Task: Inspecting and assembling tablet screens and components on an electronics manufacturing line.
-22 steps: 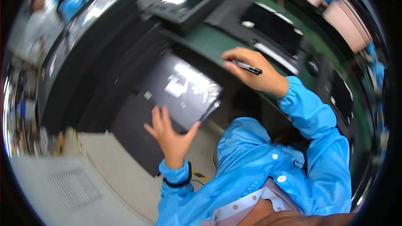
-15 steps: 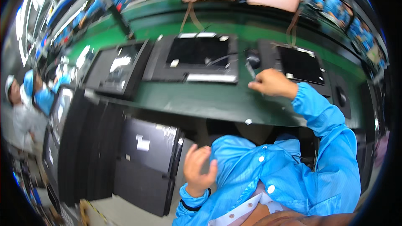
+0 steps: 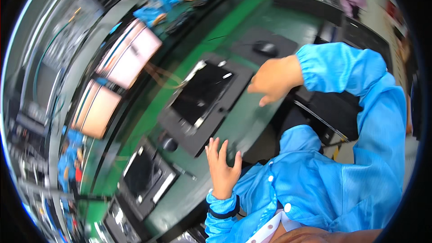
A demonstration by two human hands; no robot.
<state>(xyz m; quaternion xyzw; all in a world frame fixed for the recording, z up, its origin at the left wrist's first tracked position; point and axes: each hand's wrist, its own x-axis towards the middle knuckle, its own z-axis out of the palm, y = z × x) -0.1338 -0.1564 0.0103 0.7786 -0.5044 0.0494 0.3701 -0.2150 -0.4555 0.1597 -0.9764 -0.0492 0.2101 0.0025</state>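
My left hand (image 3: 223, 168) is raised over the near edge of the green bench (image 3: 238, 123), its fingers spread and nothing in them. Further right, my right hand (image 3: 278, 78) reaches over the bench, a little blurred. Its fingers bend downward, the thumb stands apart, and no held thing shows. Between the hands and the monitors lies a black screen panel (image 3: 202, 92) on a dark foam tray (image 3: 191, 137). Just beyond my right hand, a black mouse (image 3: 265, 48) sits on a dark pad (image 3: 243, 42). A thin pen-like tool (image 3: 185, 172) lies left of my left hand.
A second panel (image 3: 143, 175) in a dark tray and another mouse (image 3: 168, 143) are on the left. Two lit monitors (image 3: 129, 54) stand along the far side. Dark stacked trays (image 3: 306, 0) occupy the bench's far right end. Co-workers in blue (image 3: 157, 6) sit beyond.
My view has swung to the right along the bench. My left hand has risen from beside the stacked panels to the bench edge, fingers spreading. My right hand is now near the right-hand mouse.
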